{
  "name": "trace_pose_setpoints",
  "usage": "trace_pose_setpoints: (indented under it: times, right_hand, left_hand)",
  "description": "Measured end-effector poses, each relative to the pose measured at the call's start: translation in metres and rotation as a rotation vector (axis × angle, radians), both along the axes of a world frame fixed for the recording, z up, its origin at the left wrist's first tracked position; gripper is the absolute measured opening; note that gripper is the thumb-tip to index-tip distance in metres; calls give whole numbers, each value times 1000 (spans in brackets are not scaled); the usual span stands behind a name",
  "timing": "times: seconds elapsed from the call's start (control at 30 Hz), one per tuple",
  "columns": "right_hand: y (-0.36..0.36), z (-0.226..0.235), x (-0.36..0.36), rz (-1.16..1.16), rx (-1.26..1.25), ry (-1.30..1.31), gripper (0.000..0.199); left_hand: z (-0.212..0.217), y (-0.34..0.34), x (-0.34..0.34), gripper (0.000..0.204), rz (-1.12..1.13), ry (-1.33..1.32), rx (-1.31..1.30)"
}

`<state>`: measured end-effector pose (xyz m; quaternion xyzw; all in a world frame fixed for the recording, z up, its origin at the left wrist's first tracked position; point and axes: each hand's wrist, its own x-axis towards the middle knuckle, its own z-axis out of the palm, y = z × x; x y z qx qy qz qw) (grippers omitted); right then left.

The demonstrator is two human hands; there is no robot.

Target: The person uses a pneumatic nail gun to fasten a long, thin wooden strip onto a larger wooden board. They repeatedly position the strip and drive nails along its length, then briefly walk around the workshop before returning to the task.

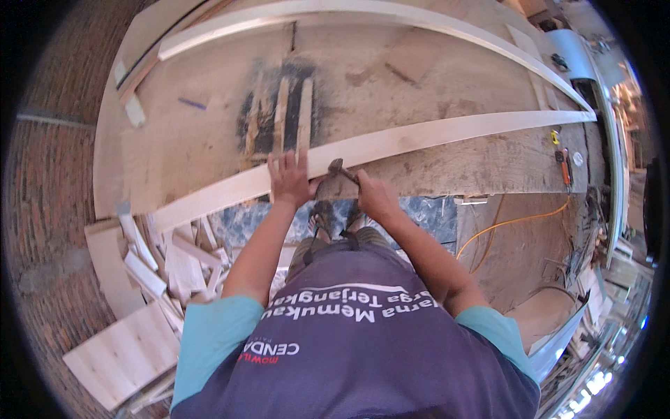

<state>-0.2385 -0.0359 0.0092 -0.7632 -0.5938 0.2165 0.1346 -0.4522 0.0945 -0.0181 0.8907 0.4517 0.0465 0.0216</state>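
A long pale wooden board [412, 138] runs across the near side of the workbench, from lower left to far right. My left hand [288, 180] lies on it with the fingers spread over its top face and the thumb toward the near edge. Just right of that, my right hand [377, 198] is closed round the handle of a hammer [337, 167]. The dark hammer head is at the board's near edge, close to my left thumb. Whether head and board touch, I cannot tell.
A second long wooden strip [335, 7] spans the bench's far side. Short slats [305, 112] lie over a blackened patch. Tools with orange handles [564, 167] and an orange cable [513, 219] are at right. Offcuts [145, 274] pile up at left, beside a brick wall [59, 195].
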Motion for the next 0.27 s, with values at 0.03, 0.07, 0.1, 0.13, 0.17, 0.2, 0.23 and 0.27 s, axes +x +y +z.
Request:
trace_pose_setpoints:
  times: [0.03, 0.07, 0.1, 0.13, 0.17, 0.2, 0.23, 0.27]
  right_hand:
    - [-3, 3, 3, -5, 28, 39, 19]
    - [-7, 11, 8, -61, 57, 177, 27]
    - [-13, 13, 14, -152, 48, 261, 31]
    - [-17, 11, 21, -242, 40, 350, 36]
    - [-20, 7, 29, -334, 39, 446, 41]
    - [-20, 3, 42, -398, 73, 466, 43]
    - [-20, -4, 56, -458, 105, 493, 46]
    - [-21, -13, 73, -527, 137, 522, 49]
  left_hand:
    - [1, 0, 0, 95, 6, 8, 4]
    - [1, 1, 1, 95, 9, 14, 4]
    - [0, -1, 0, 96, 14, 24, 1]
    - [-3, -2, 0, 96, 9, 19, 2]
    - [-4, -1, -2, 97, 1, 19, 7]
    - [-5, 1, -2, 97, -7, 19, 12]
    - [-7, 4, -4, 100, -10, 10, -33]
    - [-10, 7, -4, 102, -21, 6, -81]
